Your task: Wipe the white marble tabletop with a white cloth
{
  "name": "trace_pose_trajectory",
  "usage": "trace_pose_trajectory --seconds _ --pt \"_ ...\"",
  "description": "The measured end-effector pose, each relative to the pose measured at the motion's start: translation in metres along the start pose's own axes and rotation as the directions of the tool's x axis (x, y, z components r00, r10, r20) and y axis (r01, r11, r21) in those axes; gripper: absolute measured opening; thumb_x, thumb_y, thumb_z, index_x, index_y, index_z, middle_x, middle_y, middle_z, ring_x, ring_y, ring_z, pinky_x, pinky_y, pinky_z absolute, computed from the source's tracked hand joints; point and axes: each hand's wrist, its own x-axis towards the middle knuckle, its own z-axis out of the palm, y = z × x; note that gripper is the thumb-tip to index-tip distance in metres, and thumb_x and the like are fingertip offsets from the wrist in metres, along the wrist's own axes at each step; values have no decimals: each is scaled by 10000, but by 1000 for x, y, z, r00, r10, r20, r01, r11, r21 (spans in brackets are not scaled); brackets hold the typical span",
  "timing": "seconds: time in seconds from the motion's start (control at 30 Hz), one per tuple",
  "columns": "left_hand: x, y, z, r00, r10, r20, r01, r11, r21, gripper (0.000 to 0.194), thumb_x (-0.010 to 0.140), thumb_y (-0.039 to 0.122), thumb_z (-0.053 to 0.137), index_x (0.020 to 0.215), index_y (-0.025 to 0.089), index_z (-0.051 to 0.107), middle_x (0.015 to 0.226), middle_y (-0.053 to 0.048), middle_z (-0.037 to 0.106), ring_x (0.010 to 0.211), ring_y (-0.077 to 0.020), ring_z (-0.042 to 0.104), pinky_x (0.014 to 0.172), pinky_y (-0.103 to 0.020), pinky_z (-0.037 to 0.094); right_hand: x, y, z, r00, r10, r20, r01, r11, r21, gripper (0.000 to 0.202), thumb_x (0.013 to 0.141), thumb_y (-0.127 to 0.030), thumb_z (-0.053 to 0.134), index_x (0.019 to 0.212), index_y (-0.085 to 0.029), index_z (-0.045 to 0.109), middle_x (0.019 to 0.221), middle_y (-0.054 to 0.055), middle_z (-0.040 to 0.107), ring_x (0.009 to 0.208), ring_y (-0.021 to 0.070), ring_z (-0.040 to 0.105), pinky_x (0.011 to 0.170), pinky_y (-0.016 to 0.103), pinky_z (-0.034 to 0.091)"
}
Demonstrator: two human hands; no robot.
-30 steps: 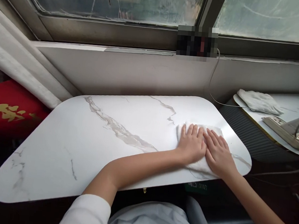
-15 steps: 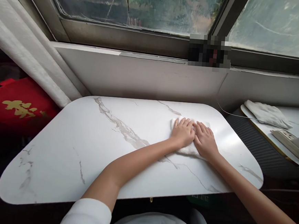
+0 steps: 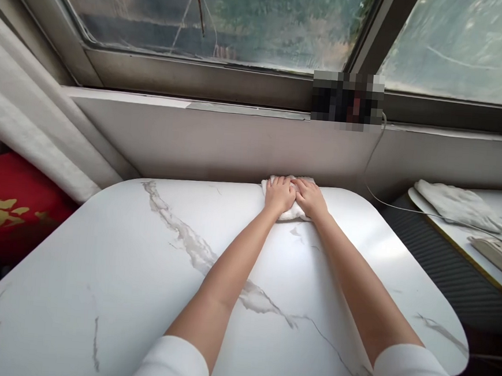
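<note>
Two white sleeves [image 3: 176, 364] are showing over the near side of the marbled table [image 3: 151, 296]. At the table's far edge, the left hand [image 3: 280, 194] and the right hand [image 3: 311, 198] are resting palm-down, side by side with fingers extended, while a white cloth [image 3: 294, 214] is lying directly under both and peeking out around them. Just beyond the table, a pale wall [image 3: 220, 139] is standing below a window [image 3: 264, 24].

White cloth [image 3: 295, 213], brown-veined white tabletop [image 3: 139, 278]
</note>
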Motion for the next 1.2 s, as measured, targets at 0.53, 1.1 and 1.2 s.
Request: trace_pose_trajectory --seconds 0.53,1.1,1.2 --pt "-155 14 -50 974 125 187 -136 990 49 463 954 251 290 1390 159 412 1487 -79 404 1398 -219 292 1179 -443 180 -155 -99 -54 992 91 88 -75 983 -169 515 950 -249 240 1411 -112 422 1462 148 423 1367 283 333 1097 488 257" --pt "-190 -23 -92 970 55 236 -59 998 8 478 964 253 274 1414 133 378 1498 -69 388 1398 -192 289 1183 -397 186 -158 -151 -46 990 -51 130 66 991 -118 545 925 -278 272 1427 -101 393 1455 167 425 1360 317 328 1089 514 250" --pt "-145 -49 -82 990 45 135 -53 997 56 443 967 241 290 1369 128 439 1447 -76 457 1351 -196 359 1165 -375 217 -104 -143 -26 991 -50 127 59 995 -74 527 931 -280 276 1408 -104 418 1452 166 425 1340 313 350 1083 497 247"
